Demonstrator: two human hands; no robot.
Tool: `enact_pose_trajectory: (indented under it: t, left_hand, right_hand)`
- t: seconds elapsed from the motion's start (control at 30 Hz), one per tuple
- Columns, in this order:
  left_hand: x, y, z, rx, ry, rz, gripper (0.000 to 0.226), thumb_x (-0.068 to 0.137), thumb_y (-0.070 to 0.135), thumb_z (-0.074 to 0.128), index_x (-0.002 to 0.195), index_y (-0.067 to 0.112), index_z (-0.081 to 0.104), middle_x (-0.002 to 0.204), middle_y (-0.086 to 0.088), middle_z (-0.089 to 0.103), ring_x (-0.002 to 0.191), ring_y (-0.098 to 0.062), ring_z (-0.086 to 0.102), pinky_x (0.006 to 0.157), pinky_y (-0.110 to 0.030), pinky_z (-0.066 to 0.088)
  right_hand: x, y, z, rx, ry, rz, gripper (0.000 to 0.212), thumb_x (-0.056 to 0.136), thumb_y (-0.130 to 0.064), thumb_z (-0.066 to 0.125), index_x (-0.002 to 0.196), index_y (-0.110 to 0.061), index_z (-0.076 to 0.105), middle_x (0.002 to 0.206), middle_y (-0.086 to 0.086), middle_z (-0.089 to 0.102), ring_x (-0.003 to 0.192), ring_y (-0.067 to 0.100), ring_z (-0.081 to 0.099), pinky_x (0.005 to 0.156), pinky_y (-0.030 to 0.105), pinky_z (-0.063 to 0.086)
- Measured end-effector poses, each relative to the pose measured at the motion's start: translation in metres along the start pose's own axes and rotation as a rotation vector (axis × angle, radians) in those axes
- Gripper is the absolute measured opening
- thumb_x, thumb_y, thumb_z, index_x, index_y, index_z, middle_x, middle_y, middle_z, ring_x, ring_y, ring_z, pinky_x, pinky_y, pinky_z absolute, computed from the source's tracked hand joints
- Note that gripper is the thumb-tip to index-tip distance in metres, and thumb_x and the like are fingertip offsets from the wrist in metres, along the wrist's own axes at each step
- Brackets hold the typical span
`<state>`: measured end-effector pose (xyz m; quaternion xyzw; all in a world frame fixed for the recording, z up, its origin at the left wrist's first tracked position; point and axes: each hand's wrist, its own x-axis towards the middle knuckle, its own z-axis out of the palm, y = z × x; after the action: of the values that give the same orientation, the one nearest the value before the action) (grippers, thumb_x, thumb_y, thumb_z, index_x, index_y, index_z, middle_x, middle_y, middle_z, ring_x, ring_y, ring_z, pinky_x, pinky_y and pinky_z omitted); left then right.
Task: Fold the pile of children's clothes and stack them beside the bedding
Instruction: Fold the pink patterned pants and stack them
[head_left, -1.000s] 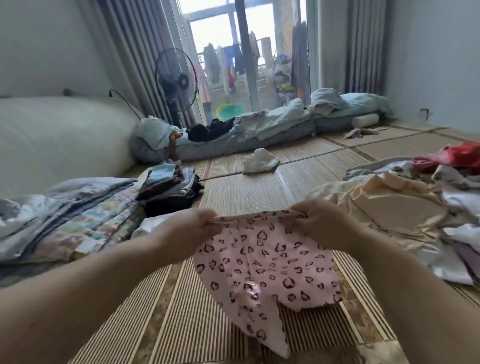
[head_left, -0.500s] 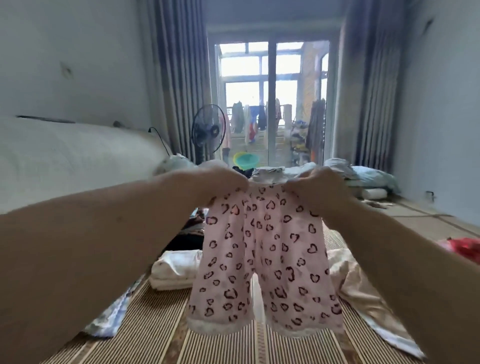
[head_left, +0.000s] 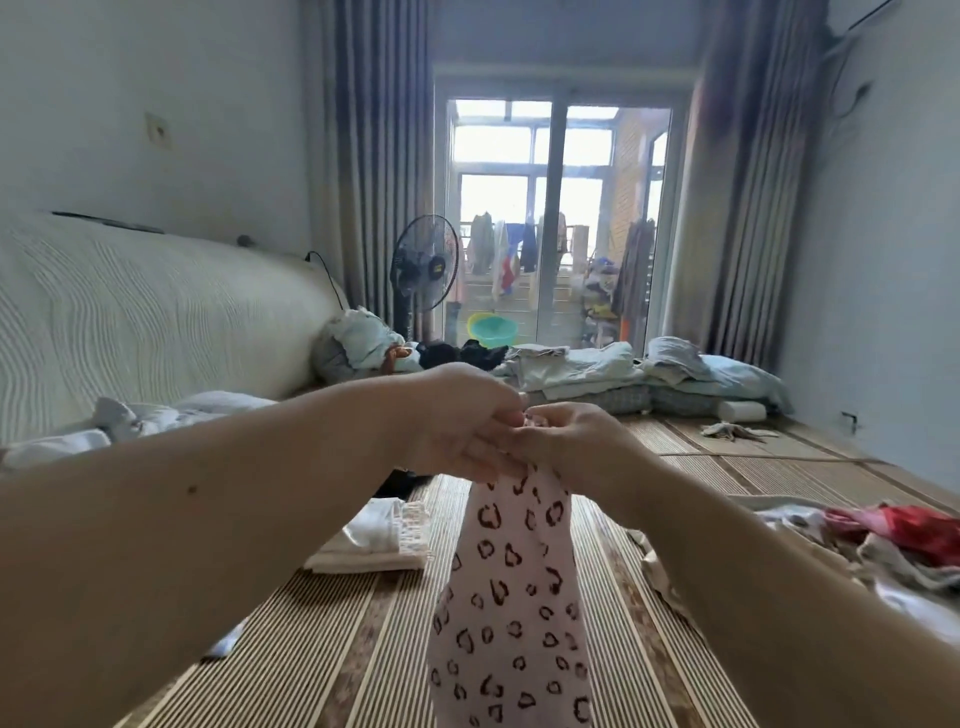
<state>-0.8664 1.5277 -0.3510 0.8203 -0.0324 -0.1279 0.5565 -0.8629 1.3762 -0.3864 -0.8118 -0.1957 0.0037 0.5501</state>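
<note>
Bedroom w/ a striped woven floor mat (head_left: 322, 649), seen from head height looking fwd over two bare forearms. At centre, both hands meet at chest level, holding up a pair of pink heart-print shorts (head_left: 511, 597). The shorts hang straight down as one narrow strip above the mat, and their lower end runs out of frame at the bottom. R hand (head_left: 571, 441) has its fingers curled round the bunched waistband and is clamped on it. L hand (head_left: 457, 421) lies over the top of the same waistband, fingers fairly straight and touching the R hand. Its thumb is hidden, so can't tell if it pinches the cloth or only rests on it. On the mat just L of the hanging shorts sits a folded white garment (head_left: 374, 540) w/ a frilled edge. Far R, a loose pile of unfolded clothes (head_left: 883, 545), incl. something red, lies on the mat. Far L, rumpled grey-white bedding (head_left: 156, 410) lies at the foot of a big cream ribbed cushion (head_left: 145, 312). In the bg a low mattress (head_left: 597, 374) heaped w/ pale blue covers runs across the far end. Behind it stand a black pedestal fan (head_left: 423, 265), a green basin (head_left: 493, 330), grey curtains and a glass balcony door w/ laundry hanging outside.
</note>
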Motion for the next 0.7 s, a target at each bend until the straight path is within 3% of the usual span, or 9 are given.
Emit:
enact_pose_trajectory:
  t: [0.1,0.2,0.27,0.37,0.4,0.43,0.5,0.57,0.7]
  left_hand:
    - [-0.001,-0.011,-0.006,0.028,-0.113,-0.023,0.027,0.097,0.031,0.049,0.107,0.013,0.065,0.101,-0.004,0.072,0.086,-0.014,0.069,0.073,-0.027,0.050]
    - [0.001,-0.023,-0.014,-0.023,-0.116,0.023,0.022,0.095,0.032,0.055,0.103,0.017,0.069,0.098,-0.001,0.073,0.084,-0.014,0.069,0.072,-0.026,0.048]
    - [0.005,-0.031,-0.019,0.084,-0.016,0.124,0.023,0.089,0.029,0.065,0.110,0.019,0.069,0.104,-0.002,0.072,0.088,-0.015,0.068,0.074,-0.027,0.046]
    - [0.014,-0.042,-0.026,0.294,0.145,0.246,0.080,0.069,0.034,0.084,0.138,0.025,0.046,0.123,-0.001,0.060,0.105,-0.014,0.060,0.085,-0.026,0.049]
    - [0.018,-0.046,-0.029,0.220,0.072,0.242,0.096,0.063,0.034,0.088,0.144,0.026,0.038,0.127,-0.001,0.058,0.110,-0.015,0.059,0.088,-0.026,0.050]
    - [0.022,-0.050,-0.031,0.142,-0.038,0.224,0.098,0.061,0.034,0.088,0.144,0.026,0.037,0.127,-0.002,0.059,0.113,-0.017,0.059,0.091,-0.028,0.049]
    - [0.032,-0.058,-0.032,0.056,-0.200,0.215,0.068,0.069,0.031,0.081,0.131,0.022,0.055,0.119,-0.005,0.066,0.111,-0.023,0.062,0.092,-0.037,0.049]
    - [0.043,-0.067,-0.033,-0.015,-0.212,0.241,0.039,0.072,0.025,0.078,0.108,0.017,0.067,0.103,-0.008,0.072,0.096,-0.024,0.069,0.079,-0.036,0.055]
    - [0.069,-0.076,-0.033,0.073,-0.109,0.167,0.027,0.075,0.014,0.080,0.097,0.015,0.065,0.096,-0.009,0.073,0.090,-0.025,0.071,0.075,-0.034,0.056]
  right_hand:
    - [0.001,0.001,0.005,-0.070,-0.039,0.022,0.030,0.075,-0.031,0.078,0.092,-0.006,0.072,0.093,0.016,0.073,0.084,0.030,0.071,0.082,0.046,0.058]
    - [0.002,0.003,0.004,-0.078,-0.010,0.045,0.032,0.078,-0.018,0.064,0.098,0.007,0.066,0.088,0.021,0.066,0.076,0.030,0.060,0.085,0.055,0.052]
    - [0.005,0.005,0.000,0.019,-0.061,0.058,0.031,0.084,-0.005,0.053,0.105,0.017,0.058,0.085,0.023,0.055,0.078,0.033,0.052,0.076,0.051,0.049]
    - [0.008,0.006,-0.009,0.253,-0.103,0.080,0.030,0.087,0.009,0.042,0.113,0.013,0.057,0.082,0.020,0.059,0.068,0.030,0.058,0.060,0.033,0.052]
    - [0.009,0.006,-0.012,0.297,-0.104,0.082,0.032,0.088,0.009,0.042,0.114,0.006,0.060,0.082,0.017,0.062,0.065,0.025,0.062,0.057,0.030,0.054]
    - [0.010,0.006,-0.015,0.309,-0.115,0.069,0.032,0.088,0.008,0.044,0.114,0.000,0.061,0.083,0.015,0.064,0.064,0.023,0.063,0.057,0.029,0.055]
    - [0.011,0.010,-0.019,0.219,-0.146,0.036,0.030,0.087,0.006,0.053,0.113,-0.007,0.063,0.086,0.016,0.066,0.069,0.025,0.065,0.063,0.035,0.057]
    - [0.015,0.017,-0.023,0.070,-0.125,0.015,0.031,0.083,0.005,0.061,0.108,-0.012,0.065,0.093,0.016,0.068,0.076,0.027,0.068,0.070,0.038,0.060]
    - [0.030,0.037,-0.024,-0.147,-0.055,0.012,0.016,0.082,0.001,0.066,0.094,-0.007,0.073,0.094,0.019,0.072,0.082,0.029,0.070,0.081,0.043,0.058]
